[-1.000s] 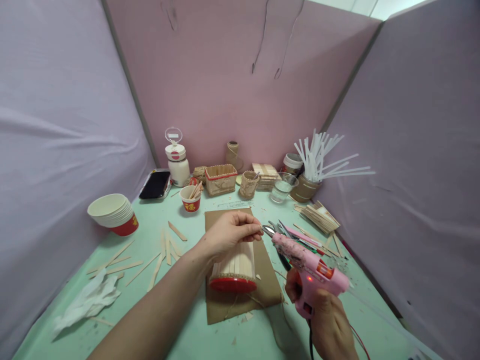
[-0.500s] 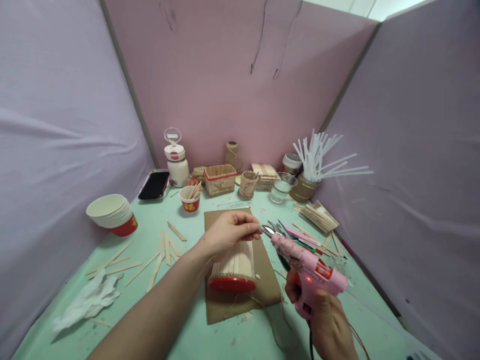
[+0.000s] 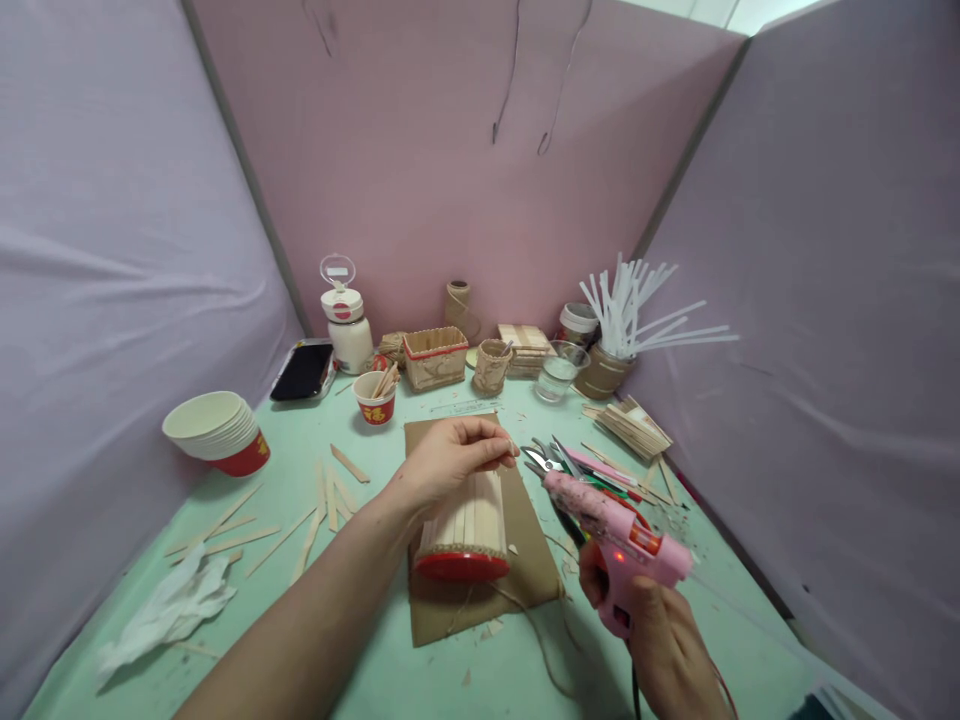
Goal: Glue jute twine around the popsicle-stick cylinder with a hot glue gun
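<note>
My right hand (image 3: 660,625) is wrapped round the handle of a pink hot glue gun (image 3: 611,530). Its orange light glows, and the nozzle points up and left. My left hand (image 3: 465,455) is closed in a pinch above a cup-like piece covered in wooden sticks (image 3: 466,515). Something tiny and pale shows at the fingertips, too small to name. The stick-covered piece lies on its side, its red end (image 3: 463,567) toward me and twine around the rim. Under it is a brown cardboard sheet (image 3: 442,625); my left hand hides the far end.
Pliers (image 3: 551,462) and other tools lie beyond the glue gun. Loose wooden sticks (image 3: 322,500), a crumpled tissue (image 3: 169,610) and stacked paper cups (image 3: 217,430) are at left. Along the back stand a stick basket (image 3: 435,360), a glass of water (image 3: 556,375) and glue sticks (image 3: 622,310).
The glue gun's nozzle has drawn slightly away from my left fingertips, leaving a gap. My left hand keeps its pinch. The whole view has shifted slightly.
</note>
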Demonstrator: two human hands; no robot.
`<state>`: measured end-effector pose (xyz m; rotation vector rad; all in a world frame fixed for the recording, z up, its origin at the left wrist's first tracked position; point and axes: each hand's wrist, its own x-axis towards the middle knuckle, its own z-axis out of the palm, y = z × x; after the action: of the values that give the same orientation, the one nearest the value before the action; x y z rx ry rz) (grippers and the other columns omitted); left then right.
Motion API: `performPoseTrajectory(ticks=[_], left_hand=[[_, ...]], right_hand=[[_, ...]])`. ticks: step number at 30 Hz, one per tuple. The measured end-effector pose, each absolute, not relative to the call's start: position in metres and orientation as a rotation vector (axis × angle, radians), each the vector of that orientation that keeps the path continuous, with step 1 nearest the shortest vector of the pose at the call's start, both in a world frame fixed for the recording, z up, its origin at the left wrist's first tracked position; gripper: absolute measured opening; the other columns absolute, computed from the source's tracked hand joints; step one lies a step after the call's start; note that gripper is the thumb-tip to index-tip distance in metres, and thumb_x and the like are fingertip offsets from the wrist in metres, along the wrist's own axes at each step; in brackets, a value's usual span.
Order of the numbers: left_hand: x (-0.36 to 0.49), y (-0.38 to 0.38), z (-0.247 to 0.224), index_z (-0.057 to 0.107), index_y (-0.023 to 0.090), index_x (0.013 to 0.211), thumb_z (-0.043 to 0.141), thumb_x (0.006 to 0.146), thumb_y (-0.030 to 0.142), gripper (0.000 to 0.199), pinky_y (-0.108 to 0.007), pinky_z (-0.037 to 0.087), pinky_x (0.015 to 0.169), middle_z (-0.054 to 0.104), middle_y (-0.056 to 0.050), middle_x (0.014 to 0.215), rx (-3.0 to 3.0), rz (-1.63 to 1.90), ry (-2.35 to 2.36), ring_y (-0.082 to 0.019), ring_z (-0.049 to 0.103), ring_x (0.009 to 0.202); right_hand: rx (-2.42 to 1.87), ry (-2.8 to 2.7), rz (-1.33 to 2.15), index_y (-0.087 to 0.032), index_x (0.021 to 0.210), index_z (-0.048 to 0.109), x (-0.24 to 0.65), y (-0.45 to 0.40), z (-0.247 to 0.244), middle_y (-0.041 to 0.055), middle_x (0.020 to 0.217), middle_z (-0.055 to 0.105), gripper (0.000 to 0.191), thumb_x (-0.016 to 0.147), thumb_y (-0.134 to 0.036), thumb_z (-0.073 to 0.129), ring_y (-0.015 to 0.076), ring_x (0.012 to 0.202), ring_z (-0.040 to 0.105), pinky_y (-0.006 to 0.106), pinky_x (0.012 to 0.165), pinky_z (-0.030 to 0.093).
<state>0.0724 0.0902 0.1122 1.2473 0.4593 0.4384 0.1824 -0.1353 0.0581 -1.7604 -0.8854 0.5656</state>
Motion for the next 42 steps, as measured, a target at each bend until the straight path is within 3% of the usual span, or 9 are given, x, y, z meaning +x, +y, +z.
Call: performPoseTrajectory(ticks=[7, 11, 15, 18, 20, 22, 26, 34, 42], left_hand=[[0.068, 0.095, 0.121, 0.067, 0.014, 0.074, 0.072, 0.072, 0.030, 0.017, -0.023, 0.044, 0.075, 0.068, -0.003, 0.076, 1.223, 0.500, 0.492, -0.010, 0.060, 0.074], [0.065, 0.098, 0.126, 0.066, 0.014, 0.071, 0.074, 0.068, 0.028, 0.017, -0.023, 0.045, 0.072, 0.067, -0.003, 0.073, 1.198, 0.537, 0.530, -0.010, 0.060, 0.071], [0.064, 0.100, 0.129, 0.067, 0.013, 0.071, 0.076, 0.066, 0.027, 0.018, -0.024, 0.046, 0.074, 0.067, -0.003, 0.073, 1.193, 0.561, 0.537, -0.010, 0.060, 0.070], [0.065, 0.100, 0.130, 0.066, 0.012, 0.070, 0.077, 0.065, 0.026, 0.018, -0.024, 0.047, 0.075, 0.068, -0.003, 0.073, 1.191, 0.569, 0.556, -0.009, 0.060, 0.070], [0.066, 0.100, 0.130, 0.066, 0.013, 0.070, 0.077, 0.065, 0.026, 0.018, -0.024, 0.047, 0.076, 0.068, -0.003, 0.074, 1.201, 0.568, 0.557, -0.009, 0.060, 0.071], [0.067, 0.099, 0.129, 0.066, 0.013, 0.071, 0.077, 0.065, 0.026, 0.018, -0.024, 0.047, 0.076, 0.067, -0.002, 0.073, 1.219, 0.565, 0.557, -0.010, 0.061, 0.072], [0.067, 0.098, 0.126, 0.067, 0.013, 0.071, 0.077, 0.064, 0.027, 0.019, -0.024, 0.047, 0.074, 0.067, -0.002, 0.071, 1.241, 0.558, 0.566, -0.010, 0.061, 0.071], [0.066, 0.098, 0.126, 0.067, 0.013, 0.072, 0.076, 0.065, 0.026, 0.018, -0.024, 0.046, 0.071, 0.066, -0.002, 0.071, 1.236, 0.537, 0.563, -0.010, 0.060, 0.070], [0.065, 0.103, 0.123, 0.067, 0.013, 0.073, 0.076, 0.065, 0.030, 0.021, -0.025, 0.045, 0.070, 0.067, -0.003, 0.072, 1.274, 0.526, 0.586, -0.012, 0.060, 0.071]], right_hand=[[-2.277, -0.990, 0.106, -0.021, 0.088, 0.064, 0.262, -0.176, 0.052, 0.0101, 0.085, 0.067, 0.045, 0.084, -0.058, 0.040, 0.0237, 0.076, 0.061, 0.032, 0.067, 0.050], [-2.694, -1.051, -0.087, -0.017, 0.085, 0.064, 0.310, -0.206, 0.029, 0.0161, 0.083, 0.064, 0.045, 0.084, -0.053, 0.037, 0.0293, 0.079, 0.059, 0.039, 0.068, 0.047], [-2.980, -1.053, -0.010, -0.015, 0.087, 0.065, 0.326, -0.227, 0.006, 0.0191, 0.088, 0.064, 0.039, 0.086, -0.045, 0.041, 0.0319, 0.083, 0.060, 0.041, 0.069, 0.046], [-3.072, -1.013, -0.015, -0.017, 0.103, 0.066, 0.319, -0.228, 0.020, 0.0193, 0.104, 0.064, 0.034, 0.082, -0.040, 0.051, 0.0364, 0.089, 0.059, 0.045, 0.069, 0.045], [-2.981, -1.039, -0.178, -0.020, 0.106, 0.065, 0.304, -0.214, 0.042, 0.0176, 0.109, 0.063, 0.035, 0.081, -0.041, 0.052, 0.0380, 0.091, 0.058, 0.046, 0.068, 0.045], [-2.664, -1.201, -0.269, -0.022, 0.096, 0.067, 0.280, -0.187, 0.064, 0.0145, 0.099, 0.064, 0.029, 0.085, -0.042, 0.049, 0.0324, 0.090, 0.058, 0.044, 0.072, 0.045], [-2.090, -1.531, 0.193, -0.022, 0.082, 0.060, 0.219, -0.115, 0.077, 0.0050, 0.087, 0.062, 0.018, 0.090, -0.030, 0.047, 0.0201, 0.083, 0.058, 0.032, 0.072, 0.047], [-2.076, -1.628, 0.414, -0.024, 0.073, 0.059, 0.182, -0.064, 0.037, 0.0050, 0.081, 0.063, 0.020, 0.082, -0.009, 0.049, 0.0208, 0.080, 0.059, 0.030, 0.069, 0.045], [-2.034, -1.476, 0.549, -0.023, 0.069, 0.054, 0.189, -0.065, 0.047, 0.0029, 0.074, 0.061, 0.016, 0.082, -0.016, 0.049, 0.0208, 0.069, 0.055, 0.032, 0.063, 0.038]])
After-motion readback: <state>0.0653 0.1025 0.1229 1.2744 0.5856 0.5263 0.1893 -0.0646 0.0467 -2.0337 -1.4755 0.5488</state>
